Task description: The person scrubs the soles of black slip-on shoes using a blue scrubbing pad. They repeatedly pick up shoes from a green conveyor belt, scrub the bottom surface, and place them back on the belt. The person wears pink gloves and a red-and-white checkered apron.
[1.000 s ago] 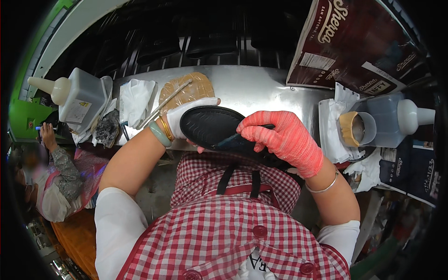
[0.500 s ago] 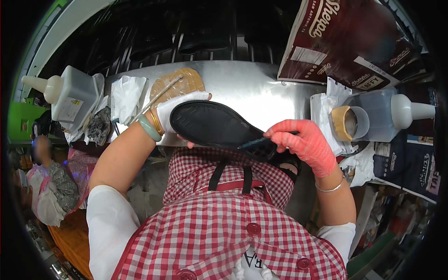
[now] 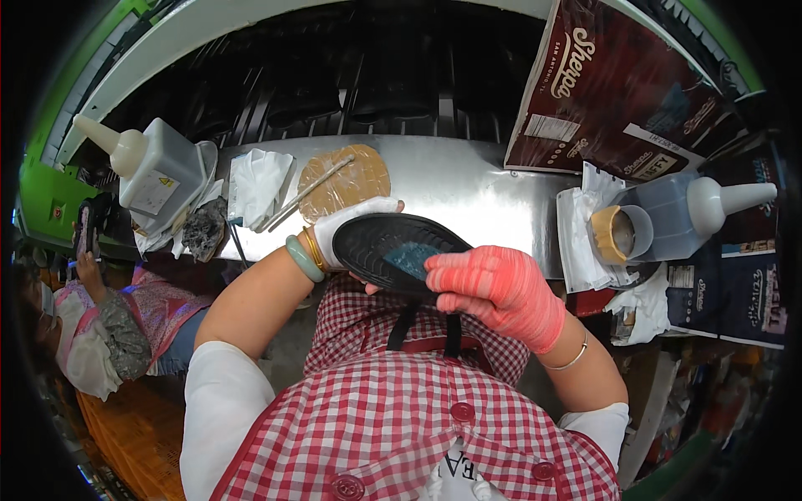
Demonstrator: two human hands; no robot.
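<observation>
A black shoe sole (image 3: 366, 244) is held up over my lap at the table's near edge, its ridged face tilted toward me. My left hand (image 3: 357, 219), in a white glove with bare fingertips, grips the sole's left end from behind and below. In my right hand (image 3: 501, 292), gloved in pinkish red, the fingers pinch a flat blue piece (image 3: 406, 258) against the sole's face. That piece is smeared by motion, so I cannot tell whether it is a pad or a brush. The sole's right end is hidden behind my right hand.
On the metal table (image 3: 468, 179) a thin stick (image 3: 313, 190) lies across a tan taped pad (image 3: 347, 179), beside white cloth (image 3: 257, 185). Glue bottles (image 3: 163, 179) (image 3: 672, 213) stand at both sides. Right are a cup (image 3: 622, 234) and printed bags (image 3: 618, 100). A person (image 3: 117, 326) sits left.
My right hand has moved left along the sole, bringing the blue piece toward its middle. The sole is now tilted differently, and the whole view has shifted slightly.
</observation>
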